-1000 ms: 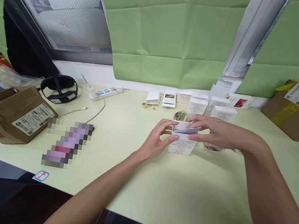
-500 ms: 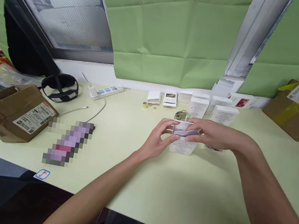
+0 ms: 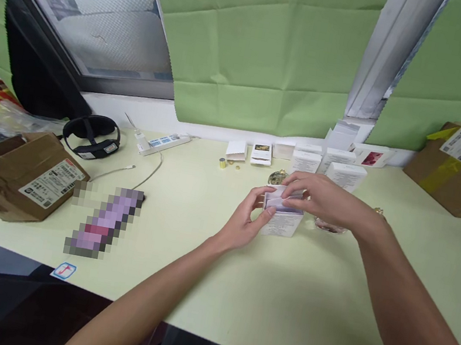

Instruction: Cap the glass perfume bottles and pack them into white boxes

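Right fingers (image 3: 300, 179) shifted left, narrowly parted, touching white box (image 3: 282, 224)

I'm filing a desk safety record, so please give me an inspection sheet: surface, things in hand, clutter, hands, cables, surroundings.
Surface: pale table, in use.
Job's things: white box, upright, top open; contents unclear.
Clutter: brown carton at left, dark headset, more white boxes behind the work.
Hands: left hand grips the box's side; right hand has fingers at its open top, exact grip unclear.
Cables: pale cable loose beside the carton; power strip behind.
Surroundings: green curtain, partly uncovered window.
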